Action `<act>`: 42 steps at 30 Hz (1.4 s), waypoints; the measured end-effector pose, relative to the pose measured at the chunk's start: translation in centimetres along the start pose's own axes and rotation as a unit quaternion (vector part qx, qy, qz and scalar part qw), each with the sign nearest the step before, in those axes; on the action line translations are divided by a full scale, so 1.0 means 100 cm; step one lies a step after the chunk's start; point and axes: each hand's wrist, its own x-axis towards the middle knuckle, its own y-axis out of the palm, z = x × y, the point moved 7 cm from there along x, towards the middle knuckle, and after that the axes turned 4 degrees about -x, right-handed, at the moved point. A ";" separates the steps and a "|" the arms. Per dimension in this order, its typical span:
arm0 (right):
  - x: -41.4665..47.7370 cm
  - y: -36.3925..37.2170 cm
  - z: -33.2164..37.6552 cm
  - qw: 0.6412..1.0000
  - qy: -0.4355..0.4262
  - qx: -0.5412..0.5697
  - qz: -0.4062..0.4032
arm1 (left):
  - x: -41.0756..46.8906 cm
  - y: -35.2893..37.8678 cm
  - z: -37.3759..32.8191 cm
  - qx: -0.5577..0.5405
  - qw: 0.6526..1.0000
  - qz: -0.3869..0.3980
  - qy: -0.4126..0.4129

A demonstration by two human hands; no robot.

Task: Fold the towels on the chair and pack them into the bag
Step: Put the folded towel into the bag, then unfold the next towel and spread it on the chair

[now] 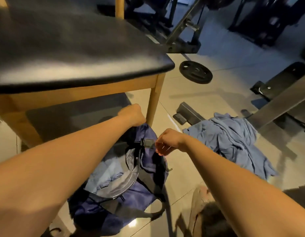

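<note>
A navy blue bag (145, 170) lies open on the floor in front of the chair (76, 53), with folded light blue towels (107, 175) showing inside its mouth. My left hand (133, 115) grips the far top edge of the bag, fingers curled. My right hand (167, 141) pinches a small dark buckle or tab (149, 143) on the bag's strap. A crumpled light blue towel (233, 142) lies on the floor to the right of the bag. The chair's dark seat holds nothing in view.
A black weight plate (196, 71) lies on the tiled floor beyond the chair leg (155, 101). Gym benches and metal frames (285, 100) stand at the right and back. My knee (201, 207) is at the bottom edge.
</note>
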 end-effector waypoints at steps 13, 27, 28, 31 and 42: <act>-0.014 -0.203 -0.228 0.949 0.113 -0.017 -0.294 | 0.071 0.193 -0.172 -0.094 0.979 0.088 0.155; 0.015 -0.257 -0.375 0.875 0.182 0.018 -0.448 | 0.162 0.357 -0.212 0.014 0.972 0.196 0.129; 0.017 -0.256 -0.370 0.875 0.169 0.025 -0.454 | 0.160 0.361 -0.205 0.032 0.974 0.177 0.137; 0.022 -0.253 -0.348 0.895 0.099 0.089 -0.425 | 0.141 0.362 -0.194 0.053 0.974 0.143 0.165; 0.003 -0.287 -0.286 0.935 0.110 0.007 -0.338 | 0.105 0.240 -0.185 -0.259 0.953 0.123 0.096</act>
